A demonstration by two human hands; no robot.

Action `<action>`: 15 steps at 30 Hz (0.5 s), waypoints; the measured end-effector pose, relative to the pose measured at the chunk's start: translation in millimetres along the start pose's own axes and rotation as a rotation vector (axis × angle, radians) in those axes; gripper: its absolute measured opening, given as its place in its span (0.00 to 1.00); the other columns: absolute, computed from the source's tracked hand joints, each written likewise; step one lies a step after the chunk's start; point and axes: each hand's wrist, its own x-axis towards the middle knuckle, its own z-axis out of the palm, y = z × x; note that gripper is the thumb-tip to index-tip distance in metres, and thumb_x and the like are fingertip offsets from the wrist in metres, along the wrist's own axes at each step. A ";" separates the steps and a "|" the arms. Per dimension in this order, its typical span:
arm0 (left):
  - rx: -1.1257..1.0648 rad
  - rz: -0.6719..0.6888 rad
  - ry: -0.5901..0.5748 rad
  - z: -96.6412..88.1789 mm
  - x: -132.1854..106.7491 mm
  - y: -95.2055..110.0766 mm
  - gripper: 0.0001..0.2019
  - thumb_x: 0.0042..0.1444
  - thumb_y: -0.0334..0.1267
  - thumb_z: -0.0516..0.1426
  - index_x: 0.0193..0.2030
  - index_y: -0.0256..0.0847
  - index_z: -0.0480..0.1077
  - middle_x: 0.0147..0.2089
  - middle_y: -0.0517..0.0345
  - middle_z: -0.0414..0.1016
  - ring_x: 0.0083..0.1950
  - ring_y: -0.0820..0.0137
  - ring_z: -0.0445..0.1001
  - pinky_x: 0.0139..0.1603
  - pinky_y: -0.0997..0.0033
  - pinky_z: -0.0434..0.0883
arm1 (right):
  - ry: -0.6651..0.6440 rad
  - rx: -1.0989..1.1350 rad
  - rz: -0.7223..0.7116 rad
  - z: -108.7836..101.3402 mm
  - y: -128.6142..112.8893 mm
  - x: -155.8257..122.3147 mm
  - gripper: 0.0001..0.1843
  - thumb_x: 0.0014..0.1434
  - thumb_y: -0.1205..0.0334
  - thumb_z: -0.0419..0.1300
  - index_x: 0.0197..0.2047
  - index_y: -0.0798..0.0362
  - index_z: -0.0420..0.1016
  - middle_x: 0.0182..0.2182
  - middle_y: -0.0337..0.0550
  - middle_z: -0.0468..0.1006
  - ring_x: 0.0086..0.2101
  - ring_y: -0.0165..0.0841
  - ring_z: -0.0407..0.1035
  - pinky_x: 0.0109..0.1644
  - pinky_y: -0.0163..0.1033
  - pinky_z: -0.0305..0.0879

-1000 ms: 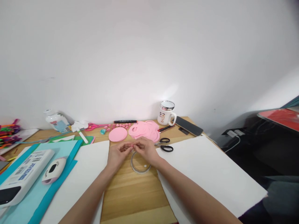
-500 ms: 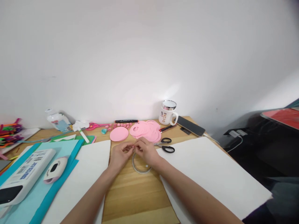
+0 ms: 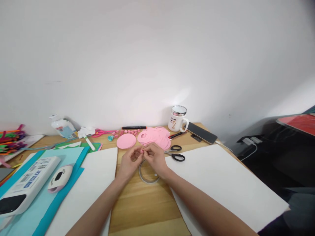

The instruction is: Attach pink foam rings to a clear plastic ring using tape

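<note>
My left hand and my right hand meet fingertip to fingertip over the wooden desk. Both pinch a tiny pink piece between them. Just under my hands lies a clear tape ring. A pink paper disc and a heap of pink paper rings lie just beyond my fingers. Black scissors rest to the right of my right hand.
White sheets lie right and left of my arms. Teal paper carries a white case and a small white device. A mug, phone, black marker, small pink rolls and bottle line the wall.
My hands have lifted slightly and drawn closer, still pinching the small pink piece. The view has shifted a little; nothing on the desk has moved.
</note>
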 end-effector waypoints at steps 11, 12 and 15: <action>-0.047 -0.078 0.058 1.6 -0.2 7.6 0.08 0.46 0.39 0.57 0.31 0.36 0.69 0.30 0.55 0.75 0.32 0.70 0.74 0.34 0.71 0.71 | -0.004 0.012 0.046 5.2 -4.5 -3.3 0.05 0.47 0.71 0.55 0.24 0.53 0.69 0.27 0.41 0.71 0.29 0.30 0.66 0.30 0.33 0.64; -0.036 -0.070 0.059 1.3 -0.5 7.2 0.08 0.46 0.39 0.57 0.31 0.36 0.69 0.30 0.55 0.74 0.32 0.70 0.74 0.34 0.71 0.70 | -0.006 0.039 0.080 5.4 -4.8 -3.5 0.05 0.47 0.71 0.55 0.24 0.53 0.69 0.27 0.41 0.71 0.28 0.30 0.66 0.30 0.33 0.64; -0.031 -0.062 0.077 0.6 -1.3 7.1 0.09 0.46 0.40 0.57 0.31 0.36 0.69 0.30 0.55 0.75 0.31 0.70 0.74 0.33 0.72 0.71 | -0.016 0.165 0.192 6.4 -5.0 -4.1 0.03 0.47 0.69 0.56 0.24 0.54 0.69 0.27 0.40 0.71 0.28 0.30 0.67 0.31 0.34 0.65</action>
